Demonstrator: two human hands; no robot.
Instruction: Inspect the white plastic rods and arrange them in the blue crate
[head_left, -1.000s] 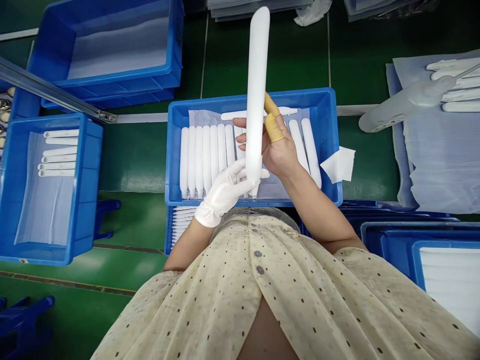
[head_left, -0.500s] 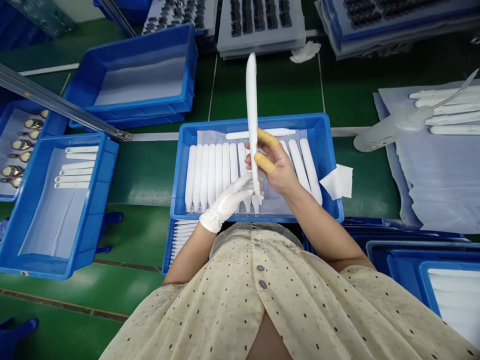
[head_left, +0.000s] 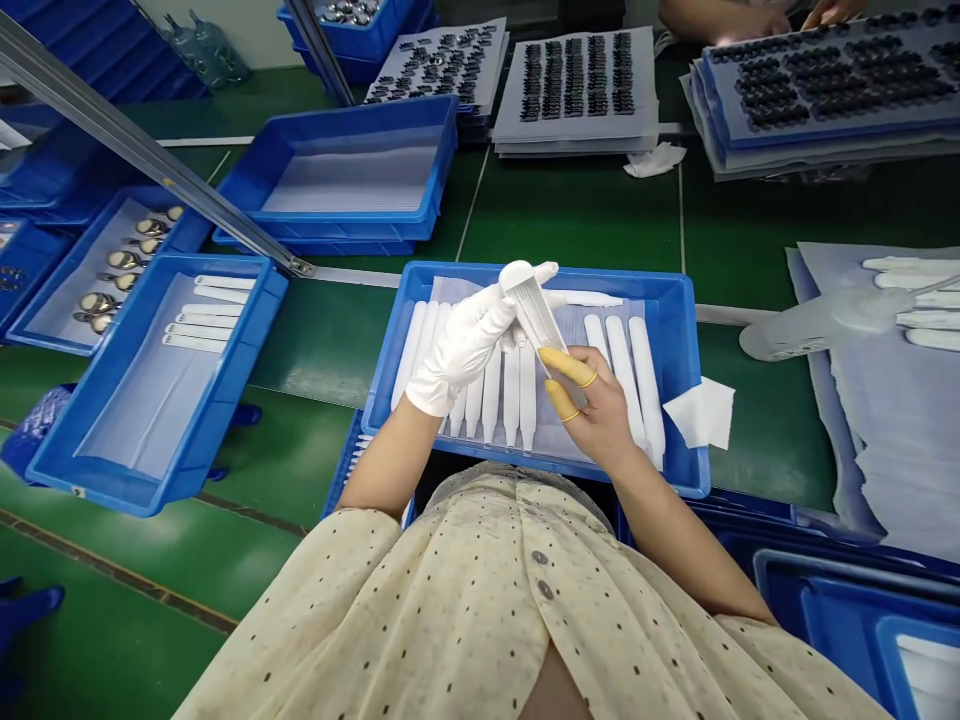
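The person's left hand (head_left: 461,345), in a white glove, is closed around a long white moulded piece (head_left: 534,315), gripping it near its rounded end. The piece tilts up with its ribbed face toward the head camera, a pose that seems suited to looking it over. The right hand (head_left: 600,410) is half open, and its 2 yellow finger cots (head_left: 564,370) reach to the piece's lower end; whether they grip it, I cannot tell. The piece is above a blue plastic tray (head_left: 686,340), where more white pieces (head_left: 499,400) lie side by side on a pale liner sheet (head_left: 570,325), probably so they stay apart and within easy reach. A white tissue (head_left: 701,412) overlaps the tray's right rim. Further left, a second blue tray (head_left: 97,497) holds white strips (head_left: 196,340) in a neat stack, and a co-worker's hands (head_left: 750,20) work at the far edge
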